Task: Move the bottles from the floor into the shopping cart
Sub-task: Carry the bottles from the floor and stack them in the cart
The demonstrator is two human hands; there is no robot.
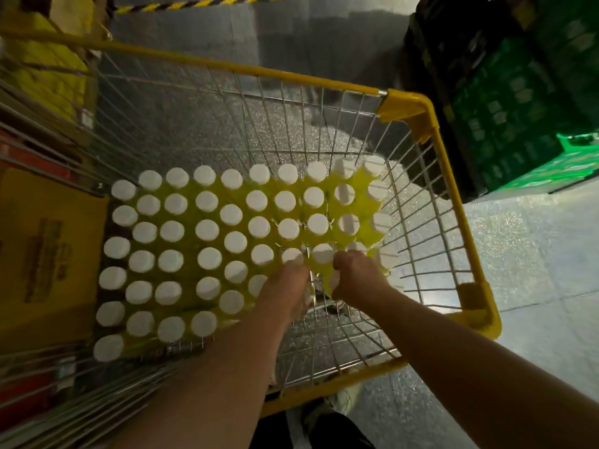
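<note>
Among bottles (207,230), both hands (285,286) (356,273) seem half hidden.

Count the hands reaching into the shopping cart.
2. The left hand and, just beside it, the right hand are both down among the bottles inside the shopping cart. No other hands show.

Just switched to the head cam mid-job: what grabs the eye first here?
A dense block of white-capped bottles of yellow-green liquid stands upright, filling most of the yellow-rimmed wire shopping cart. The left hand and right hand reach down at the block's near right corner; their grip is hidden.
</note>
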